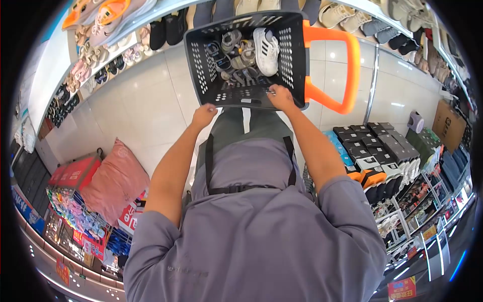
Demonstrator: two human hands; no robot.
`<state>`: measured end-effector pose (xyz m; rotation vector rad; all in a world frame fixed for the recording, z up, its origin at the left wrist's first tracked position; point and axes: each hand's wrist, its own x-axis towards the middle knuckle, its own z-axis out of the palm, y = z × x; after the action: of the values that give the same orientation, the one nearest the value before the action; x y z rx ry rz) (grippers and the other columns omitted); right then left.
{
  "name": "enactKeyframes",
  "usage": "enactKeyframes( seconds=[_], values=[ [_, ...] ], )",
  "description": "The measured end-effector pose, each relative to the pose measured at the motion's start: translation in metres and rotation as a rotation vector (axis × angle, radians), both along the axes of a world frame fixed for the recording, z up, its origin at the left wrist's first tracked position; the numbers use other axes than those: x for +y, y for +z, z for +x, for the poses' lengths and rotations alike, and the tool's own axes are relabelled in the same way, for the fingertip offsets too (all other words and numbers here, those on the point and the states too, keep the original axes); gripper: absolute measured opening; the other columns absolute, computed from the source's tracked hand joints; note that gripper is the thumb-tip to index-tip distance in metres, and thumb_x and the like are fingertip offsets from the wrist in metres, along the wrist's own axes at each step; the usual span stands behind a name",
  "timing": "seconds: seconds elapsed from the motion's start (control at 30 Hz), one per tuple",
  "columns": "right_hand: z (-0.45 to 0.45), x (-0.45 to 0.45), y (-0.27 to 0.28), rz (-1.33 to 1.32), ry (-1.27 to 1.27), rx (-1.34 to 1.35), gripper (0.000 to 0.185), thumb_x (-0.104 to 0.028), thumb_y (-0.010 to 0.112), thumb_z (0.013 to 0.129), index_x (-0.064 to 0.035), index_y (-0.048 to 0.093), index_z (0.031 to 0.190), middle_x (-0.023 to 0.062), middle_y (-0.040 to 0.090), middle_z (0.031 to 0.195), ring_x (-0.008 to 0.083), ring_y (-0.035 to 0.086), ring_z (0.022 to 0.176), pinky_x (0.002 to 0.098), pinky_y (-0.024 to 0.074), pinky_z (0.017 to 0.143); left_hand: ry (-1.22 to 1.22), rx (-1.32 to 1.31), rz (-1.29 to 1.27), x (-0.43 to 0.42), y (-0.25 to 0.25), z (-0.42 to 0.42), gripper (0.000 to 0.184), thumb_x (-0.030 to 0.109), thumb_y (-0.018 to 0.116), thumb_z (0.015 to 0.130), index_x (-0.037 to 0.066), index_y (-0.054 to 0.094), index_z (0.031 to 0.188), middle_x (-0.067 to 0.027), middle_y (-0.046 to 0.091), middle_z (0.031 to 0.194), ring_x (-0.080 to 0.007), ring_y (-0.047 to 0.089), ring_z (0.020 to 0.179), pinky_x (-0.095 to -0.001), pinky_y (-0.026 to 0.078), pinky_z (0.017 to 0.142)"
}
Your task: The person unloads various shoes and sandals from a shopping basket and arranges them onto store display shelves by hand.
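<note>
In front of my body is a black shopping basket (240,99) with perforated walls and an orange handle (352,70) on its right. Inside it lie a white sneaker with black stripes (266,53), a dark blue sandal (218,56), and several greyish and tan sandals (243,54). My right hand (282,97) is closed over the near rim, right of the middle, its fingertips reaching inside. At the basket's near left corner, my left hand (204,116) is closed with curled fingers against the rim; its exact grip is partly hidden.
Shelves of shoes (334,15) run along the far side and curve down the left. Stacked shoe boxes (370,143) stand at right, near a cardboard box (449,125). A pink cushion (116,178) rests on a display at left. The floor (138,100) is pale tile.
</note>
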<state>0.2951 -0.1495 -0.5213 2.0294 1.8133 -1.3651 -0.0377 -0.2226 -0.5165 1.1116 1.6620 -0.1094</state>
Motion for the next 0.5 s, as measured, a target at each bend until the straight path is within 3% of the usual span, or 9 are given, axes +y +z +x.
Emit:
enactKeyframes(
  seconds=[0.07,0.17,0.2,0.33,0.37,0.5],
  values=[
    [0.002,0.009,-0.016,-0.056,0.047,-0.036,0.032,-0.027,0.067,0.081,-0.0075,0.066,0.107,0.0199,0.065,0.106,0.0362,0.063,0.101,0.0445,0.0495,0.088,0.045,-0.107,0.086,0.013,-0.011,0.010,0.029,0.029,0.066,0.087,0.003,0.067,0.102,-0.0076,0.069,0.081,-0.0150,0.065,0.075,-0.0287,0.051,0.070],
    [0.003,0.022,-0.043,-0.031,0.005,-0.040,0.033,-0.028,0.067,0.080,-0.0056,0.066,0.106,0.0200,0.066,0.106,0.0364,0.064,0.098,0.0436,0.0502,0.087,0.104,-0.131,0.105,0.041,-0.017,0.030,0.027,0.026,0.066,0.088,0.004,0.067,0.104,-0.0070,0.069,0.083,-0.0128,0.064,0.075,-0.0275,0.050,0.070],
    [0.004,0.027,-0.052,-0.034,-0.024,-0.014,0.034,-0.028,0.067,0.080,-0.0049,0.067,0.104,0.0201,0.066,0.106,0.0363,0.064,0.097,0.0435,0.0504,0.087,0.146,-0.142,0.075,0.046,-0.022,0.034,0.034,0.034,0.067,0.083,0.005,0.069,0.100,-0.0138,0.071,0.091,-0.0255,0.069,0.088,-0.0353,0.052,0.079],
    [0.002,0.050,-0.074,-0.049,-0.005,-0.051,0.034,-0.027,0.067,0.080,-0.0053,0.068,0.106,0.0206,0.065,0.108,0.0359,0.063,0.100,0.0424,0.0500,0.088,0.111,-0.151,0.016,0.061,-0.043,0.050,0.032,0.033,0.066,0.084,0.006,0.069,0.102,-0.0138,0.071,0.094,-0.0263,0.069,0.091,-0.0347,0.052,0.082],
    [-0.001,0.055,-0.075,0.034,0.032,-0.091,0.032,-0.026,0.068,0.081,-0.0055,0.068,0.106,0.0173,0.067,0.106,0.0325,0.065,0.097,0.0392,0.0503,0.086,0.102,-0.138,0.005,0.064,-0.045,0.053,0.032,0.033,0.066,0.084,0.006,0.069,0.102,-0.0138,0.071,0.093,-0.0263,0.069,0.090,-0.0347,0.052,0.082],
    [-0.003,0.084,-0.097,0.011,0.023,-0.058,0.035,-0.025,0.065,0.081,-0.0058,0.066,0.110,0.0169,0.060,0.121,0.0362,0.061,0.106,0.0418,0.0481,0.093,0.078,-0.133,-0.032,0.048,-0.068,0.053,0.032,0.032,0.066,0.085,0.006,0.069,0.103,-0.0133,0.071,0.093,-0.0261,0.069,0.089,-0.0349,0.052,0.081]
  ],
)
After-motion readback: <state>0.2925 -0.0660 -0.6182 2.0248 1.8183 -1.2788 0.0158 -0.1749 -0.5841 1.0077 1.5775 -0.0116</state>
